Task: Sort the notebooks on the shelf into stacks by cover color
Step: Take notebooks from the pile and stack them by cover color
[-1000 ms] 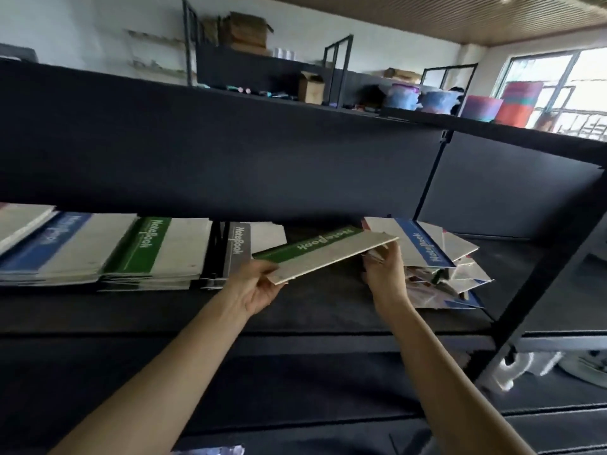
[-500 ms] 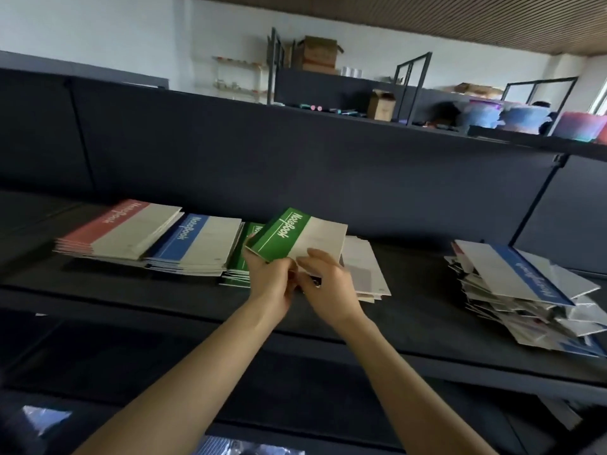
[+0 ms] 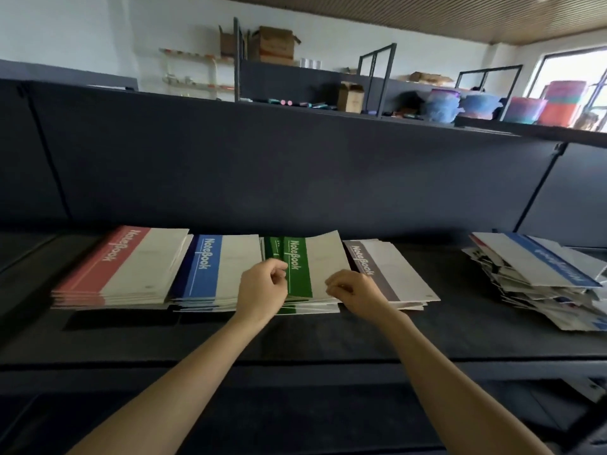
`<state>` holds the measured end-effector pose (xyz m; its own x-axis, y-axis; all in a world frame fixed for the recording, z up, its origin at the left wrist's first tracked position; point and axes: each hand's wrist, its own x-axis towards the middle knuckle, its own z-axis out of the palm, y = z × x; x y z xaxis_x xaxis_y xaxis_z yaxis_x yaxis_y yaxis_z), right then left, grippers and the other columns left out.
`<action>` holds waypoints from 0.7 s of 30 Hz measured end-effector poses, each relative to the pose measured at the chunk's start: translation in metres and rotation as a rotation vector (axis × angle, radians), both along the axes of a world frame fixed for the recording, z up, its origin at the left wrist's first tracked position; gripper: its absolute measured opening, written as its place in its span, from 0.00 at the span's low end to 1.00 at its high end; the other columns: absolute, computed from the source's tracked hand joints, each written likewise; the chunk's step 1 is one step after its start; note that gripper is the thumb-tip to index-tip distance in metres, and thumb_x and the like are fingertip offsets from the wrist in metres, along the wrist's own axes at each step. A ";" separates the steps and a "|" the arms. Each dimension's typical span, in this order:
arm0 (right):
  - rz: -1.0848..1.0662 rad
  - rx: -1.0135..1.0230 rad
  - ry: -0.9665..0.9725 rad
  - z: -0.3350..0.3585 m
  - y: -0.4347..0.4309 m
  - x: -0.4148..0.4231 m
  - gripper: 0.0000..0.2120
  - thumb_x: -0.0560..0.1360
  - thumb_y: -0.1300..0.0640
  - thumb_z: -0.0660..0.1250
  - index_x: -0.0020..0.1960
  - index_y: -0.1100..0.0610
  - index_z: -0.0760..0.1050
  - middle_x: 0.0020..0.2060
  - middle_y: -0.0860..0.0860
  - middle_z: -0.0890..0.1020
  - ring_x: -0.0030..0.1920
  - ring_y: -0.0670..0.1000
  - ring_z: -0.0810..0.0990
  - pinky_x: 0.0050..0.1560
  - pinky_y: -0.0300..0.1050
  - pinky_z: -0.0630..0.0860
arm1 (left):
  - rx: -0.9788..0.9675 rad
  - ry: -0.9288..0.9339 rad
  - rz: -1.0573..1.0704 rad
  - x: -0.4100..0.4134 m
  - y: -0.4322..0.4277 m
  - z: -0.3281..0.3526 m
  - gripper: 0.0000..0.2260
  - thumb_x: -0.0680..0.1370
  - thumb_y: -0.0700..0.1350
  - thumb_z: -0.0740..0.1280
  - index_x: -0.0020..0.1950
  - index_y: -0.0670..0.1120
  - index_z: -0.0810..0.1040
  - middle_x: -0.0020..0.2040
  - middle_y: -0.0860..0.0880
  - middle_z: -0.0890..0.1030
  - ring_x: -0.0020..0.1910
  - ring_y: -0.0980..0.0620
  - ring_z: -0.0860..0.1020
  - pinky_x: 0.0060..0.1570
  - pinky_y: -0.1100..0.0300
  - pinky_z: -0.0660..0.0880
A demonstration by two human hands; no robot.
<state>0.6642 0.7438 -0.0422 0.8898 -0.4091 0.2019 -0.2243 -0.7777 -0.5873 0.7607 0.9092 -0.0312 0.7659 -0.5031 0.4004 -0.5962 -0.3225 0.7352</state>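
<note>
Both left hand (image 3: 262, 292) and right hand (image 3: 356, 292) fingers (image 3: 332, 285) pinch the green notebook (image 3: 320, 257); released askew, it may overlap the grey stack (image 3: 397, 274) rightward.

Single head-worn view, facing forward and down, near shelf (image 3: 295, 343) front edge

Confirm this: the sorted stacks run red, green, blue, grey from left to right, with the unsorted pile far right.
Wrong order. The head view shows red stack, blue stack, green stack, then grey stack; the unsorted pile is far right.
</note>
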 end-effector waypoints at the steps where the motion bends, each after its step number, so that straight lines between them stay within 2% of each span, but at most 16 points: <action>1: -0.016 0.001 -0.017 -0.002 0.000 0.000 0.07 0.75 0.65 0.67 0.50 0.65 0.81 0.53 0.55 0.82 0.50 0.49 0.79 0.50 0.30 0.71 | 0.019 -0.035 -0.032 0.002 0.000 0.000 0.11 0.77 0.35 0.64 0.58 0.41 0.79 0.53 0.46 0.81 0.49 0.56 0.76 0.49 0.69 0.70; 3: -0.021 -0.006 -0.030 -0.004 -0.001 0.000 0.08 0.74 0.66 0.66 0.51 0.64 0.81 0.53 0.54 0.82 0.46 0.44 0.78 0.48 0.24 0.69 | 0.084 -0.104 -0.094 0.005 -0.001 -0.001 0.12 0.77 0.37 0.64 0.60 0.43 0.78 0.57 0.47 0.79 0.52 0.54 0.77 0.50 0.66 0.72; 4: -0.009 -0.009 -0.024 -0.004 0.000 0.000 0.09 0.75 0.66 0.65 0.52 0.63 0.81 0.53 0.54 0.82 0.47 0.44 0.79 0.50 0.26 0.70 | 0.142 -0.138 -0.123 0.007 -0.003 -0.002 0.12 0.78 0.39 0.63 0.61 0.44 0.78 0.60 0.48 0.78 0.56 0.53 0.76 0.52 0.64 0.73; 6: 0.005 -0.031 0.025 -0.005 0.000 0.002 0.10 0.76 0.64 0.63 0.54 0.58 0.81 0.58 0.50 0.80 0.56 0.49 0.78 0.61 0.39 0.70 | 0.292 -0.213 -0.180 0.008 -0.006 -0.003 0.14 0.79 0.42 0.61 0.65 0.45 0.76 0.66 0.50 0.74 0.62 0.52 0.74 0.58 0.60 0.73; 8: -0.037 -0.101 0.121 -0.004 0.000 0.004 0.13 0.79 0.59 0.60 0.57 0.51 0.80 0.63 0.43 0.76 0.66 0.49 0.69 0.70 0.54 0.57 | 0.429 -0.298 -0.236 0.007 -0.011 -0.006 0.16 0.80 0.44 0.60 0.67 0.46 0.73 0.68 0.50 0.72 0.65 0.51 0.71 0.61 0.56 0.71; 10: -0.082 -0.134 0.190 -0.002 0.000 0.005 0.14 0.81 0.56 0.57 0.60 0.46 0.78 0.66 0.38 0.72 0.71 0.49 0.59 0.72 0.56 0.45 | 0.539 -0.365 -0.265 0.006 -0.016 -0.010 0.17 0.80 0.47 0.58 0.69 0.47 0.71 0.67 0.50 0.72 0.65 0.50 0.70 0.59 0.55 0.71; 13: -0.076 -0.122 0.236 0.001 -0.002 0.008 0.16 0.81 0.56 0.55 0.63 0.44 0.75 0.68 0.37 0.69 0.74 0.48 0.51 0.72 0.60 0.36 | 0.632 -0.471 -0.229 0.005 -0.020 -0.013 0.16 0.81 0.50 0.57 0.66 0.47 0.73 0.61 0.49 0.74 0.61 0.48 0.73 0.53 0.55 0.72; 15: -0.049 -0.143 0.292 0.004 -0.003 0.008 0.16 0.82 0.55 0.55 0.64 0.43 0.74 0.69 0.37 0.68 0.75 0.48 0.51 0.71 0.63 0.36 | 0.643 -0.502 -0.202 0.004 -0.023 -0.013 0.15 0.81 0.51 0.56 0.61 0.46 0.76 0.57 0.49 0.75 0.56 0.48 0.75 0.48 0.56 0.72; 17: -0.025 -0.176 0.310 0.006 -0.004 0.006 0.15 0.81 0.53 0.55 0.66 0.44 0.72 0.70 0.39 0.68 0.75 0.48 0.52 0.72 0.63 0.41 | 0.646 -0.501 -0.182 0.002 -0.028 -0.009 0.14 0.81 0.51 0.56 0.57 0.46 0.77 0.54 0.48 0.76 0.53 0.47 0.76 0.44 0.57 0.70; 21: -0.044 -0.250 0.198 0.012 -0.020 -0.009 0.18 0.79 0.56 0.59 0.69 0.49 0.69 0.69 0.48 0.69 0.72 0.51 0.59 0.71 0.57 0.54 | 0.623 -0.479 -0.179 -0.008 -0.057 0.001 0.14 0.80 0.52 0.56 0.53 0.45 0.76 0.53 0.47 0.77 0.52 0.46 0.77 0.43 0.57 0.70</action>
